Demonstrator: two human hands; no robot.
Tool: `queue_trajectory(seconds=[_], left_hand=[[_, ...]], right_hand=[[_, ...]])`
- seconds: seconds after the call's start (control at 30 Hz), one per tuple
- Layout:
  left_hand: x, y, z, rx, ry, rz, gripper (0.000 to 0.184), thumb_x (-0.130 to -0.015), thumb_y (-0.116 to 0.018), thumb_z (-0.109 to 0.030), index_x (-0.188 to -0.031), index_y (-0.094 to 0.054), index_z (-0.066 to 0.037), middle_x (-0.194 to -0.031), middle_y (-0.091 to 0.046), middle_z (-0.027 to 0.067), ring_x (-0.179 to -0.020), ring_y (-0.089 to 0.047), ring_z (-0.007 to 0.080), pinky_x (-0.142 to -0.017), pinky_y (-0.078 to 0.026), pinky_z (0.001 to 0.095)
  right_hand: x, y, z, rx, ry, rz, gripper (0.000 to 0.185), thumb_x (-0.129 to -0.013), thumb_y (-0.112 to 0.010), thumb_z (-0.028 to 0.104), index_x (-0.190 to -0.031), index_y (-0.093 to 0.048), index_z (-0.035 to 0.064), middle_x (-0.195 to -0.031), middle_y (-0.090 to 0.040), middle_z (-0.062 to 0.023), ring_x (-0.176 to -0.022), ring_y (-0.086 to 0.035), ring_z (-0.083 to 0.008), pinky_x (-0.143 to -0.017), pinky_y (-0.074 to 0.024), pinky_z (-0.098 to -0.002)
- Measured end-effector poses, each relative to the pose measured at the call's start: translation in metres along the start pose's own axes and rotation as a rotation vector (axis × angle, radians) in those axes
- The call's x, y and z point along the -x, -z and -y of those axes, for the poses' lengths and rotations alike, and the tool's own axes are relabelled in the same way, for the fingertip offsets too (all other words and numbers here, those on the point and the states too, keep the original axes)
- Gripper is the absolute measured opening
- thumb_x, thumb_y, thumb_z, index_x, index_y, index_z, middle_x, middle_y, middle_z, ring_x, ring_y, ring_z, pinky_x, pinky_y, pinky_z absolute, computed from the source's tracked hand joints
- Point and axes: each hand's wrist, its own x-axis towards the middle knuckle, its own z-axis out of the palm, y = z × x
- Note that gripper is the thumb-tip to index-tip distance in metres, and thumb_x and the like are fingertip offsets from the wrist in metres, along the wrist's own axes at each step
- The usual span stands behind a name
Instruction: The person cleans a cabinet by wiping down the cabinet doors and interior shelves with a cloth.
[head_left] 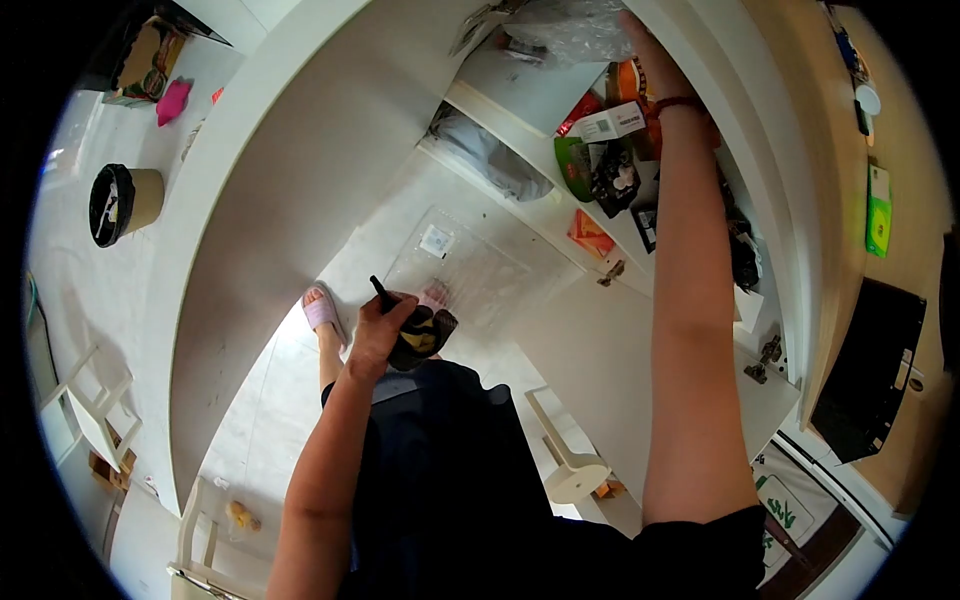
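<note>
Cupboard [494,117] holds packets [612,178]; left fingers [399,307] clutch dark item [422,336], right fingers [633,27] by bag [575,32] unclear.

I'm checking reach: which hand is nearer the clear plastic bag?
Right. The right hand is at the edge of the plastic bag; the left hand is farther off, lower in view, holding a dark item.

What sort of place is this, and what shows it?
Probably a room in someone's home: there's an open white cupboard with jumbled packets inside, and a pink slipper on one foot. Which room, I can't tell.
</note>
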Motion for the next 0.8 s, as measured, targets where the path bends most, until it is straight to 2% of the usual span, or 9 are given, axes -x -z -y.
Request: queue_trajectory(seconds=[0.17, 0.27, 0.37, 0.47, 0.57, 0.67, 0.7, 0.8], left_hand=[[0.002, 0.003, 0.000, 0.007, 0.004, -0.011, 0.021, -0.081, -0.067, -0.016, -0.090, -0.063, 0.002, -0.080, -0.062, 0.0047, -0.073, -0.059, 0.0132, -0.068, -0.048, 0.0260], [0.004, 0.003, -0.002, 0.010, 0.010, -0.010, 0.020, -0.081, -0.067, -0.016, -0.090, -0.063, 0.002, -0.080, -0.062, 0.0047, -0.073, -0.059, 0.0132, -0.068, -0.048, 0.0257], [0.006, 0.002, -0.005, 0.012, 0.016, -0.004, 0.020, -0.081, -0.067, -0.016, -0.090, -0.063, 0.002, -0.080, -0.062, 0.0047, -0.073, -0.059, 0.0131, -0.068, -0.048, 0.0257], [0.007, 0.001, -0.008, 0.025, 0.026, 0.006, 0.020, -0.081, -0.066, -0.016, -0.090, -0.063, 0.001, -0.080, -0.062, 0.0043, -0.073, -0.058, 0.0127, -0.068, -0.048, 0.0258], [0.004, 0.002, -0.005, 0.023, 0.023, 0.002, 0.018, -0.081, -0.066, -0.016, -0.089, -0.063, 0.001, -0.081, -0.062, 0.0038, -0.074, -0.058, 0.0122, -0.068, -0.047, 0.0257], [0.012, 0.001, -0.014, 0.000, 0.025, -0.043, 0.018, -0.081, -0.066, -0.015, -0.089, -0.063, 0.001, -0.081, -0.062, 0.0032, -0.074, -0.058, 0.0120, -0.069, -0.047, 0.0253], [0.015, -0.001, -0.017, -0.006, 0.029, -0.056, 0.018, -0.081, -0.066, -0.015, -0.090, -0.063, 0.001, -0.081, -0.062, 0.0031, -0.074, -0.057, 0.0120, -0.069, -0.047, 0.0252], [0.008, 0.008, -0.005, 0.036, 0.017, -0.018, 0.018, -0.081, -0.066, -0.015, -0.090, -0.064, 0.000, -0.081, -0.062, 0.0029, -0.075, -0.057, 0.0117, -0.070, -0.046, 0.0249]], right_hand=[[0.004, 0.022, 0.026, 0.049, 0.034, -0.005, 0.036, -0.092, -0.044, 0.033, -0.112, -0.062, 0.0091, -0.110, -0.063, -0.0141, -0.103, -0.059, -0.0257, -0.086, -0.0480, -0.0387], [0.022, 0.044, 0.049, -0.175, 0.019, 0.200, 0.030, -0.090, -0.054, 0.025, -0.109, -0.061, 0.0023, -0.107, -0.063, -0.0140, -0.098, -0.059, -0.0326, -0.083, -0.0489, -0.0393], [0.036, 0.036, 0.072, -0.375, 0.107, 0.670, 0.035, -0.090, -0.053, 0.031, -0.114, -0.060, 0.0053, -0.113, -0.060, -0.0166, -0.105, -0.056, -0.0360, -0.089, -0.0465, -0.0411], [0.063, -0.039, 0.069, -0.185, 0.134, 0.728, 0.038, -0.089, -0.054, 0.033, -0.120, -0.057, 0.0117, -0.114, -0.061, -0.0149, -0.106, -0.056, -0.0346, -0.092, -0.0443, -0.0422], [0.087, -0.103, 0.061, -0.135, 0.048, 0.449, 0.039, -0.089, -0.055, 0.032, -0.126, -0.053, 0.0210, -0.114, -0.061, -0.0132, -0.106, -0.057, -0.0335, -0.094, -0.0418, -0.0434], [0.067, -0.082, 0.076, 0.149, 0.055, 0.811, 0.043, -0.088, -0.055, 0.031, -0.131, -0.047, 0.0283, -0.115, -0.061, -0.0117, -0.107, -0.057, -0.0339, -0.098, -0.0386, -0.0431], [0.061, -0.078, 0.073, 0.099, 0.040, 0.811, 0.036, -0.088, -0.055, 0.028, -0.124, -0.055, 0.0268, -0.111, -0.063, -0.0117, -0.104, -0.058, -0.0346, -0.095, -0.0419, -0.0420], [0.054, -0.132, 0.004, -0.216, 0.039, 0.647, 0.028, -0.088, -0.052, 0.025, -0.114, -0.063, 0.0248, -0.107, -0.066, -0.0111, -0.101, -0.060, -0.0340, -0.089, -0.0462, -0.0403]])
